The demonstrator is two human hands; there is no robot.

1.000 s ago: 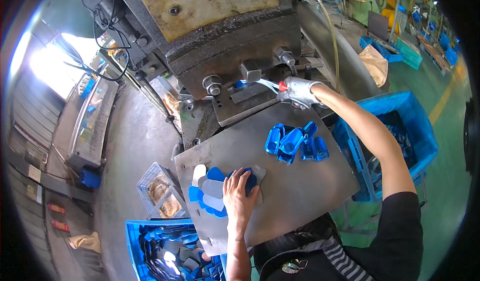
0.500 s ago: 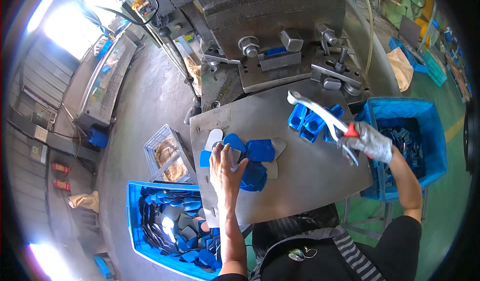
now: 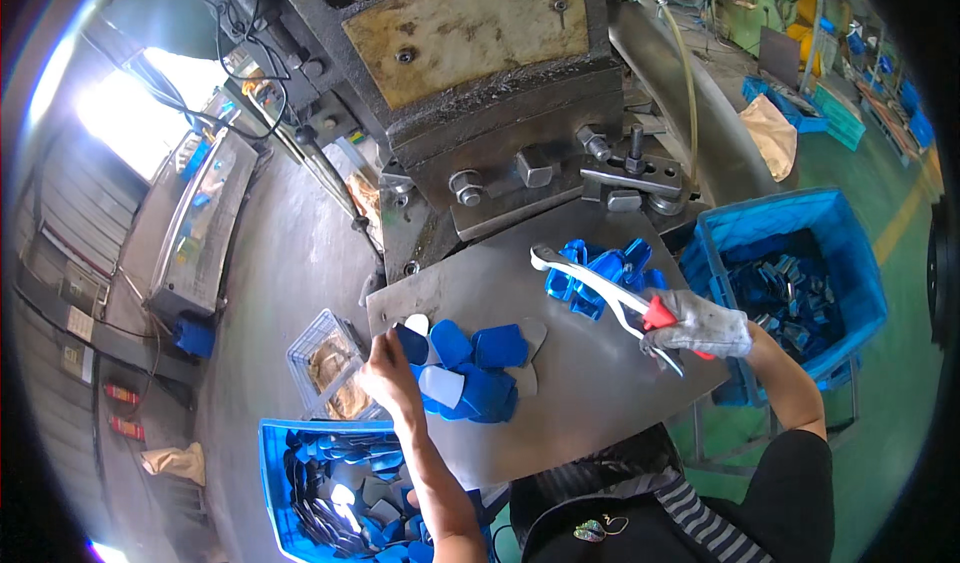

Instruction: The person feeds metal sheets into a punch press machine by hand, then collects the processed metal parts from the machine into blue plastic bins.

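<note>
The left hand pinches a dark blue plate; the gloved right hand grips red-handled pliers. Blue pieces lie on the metal table before a press.

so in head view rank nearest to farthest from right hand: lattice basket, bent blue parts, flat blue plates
1. Bent blue parts, left of the right hand
2. Flat blue plates, farther left on the metal table
3. Lattice basket, beyond its left edge

The bench is smooth metal; blue pieces at its one o'clock look glossy, the three-o'clock crate plastic.
</note>
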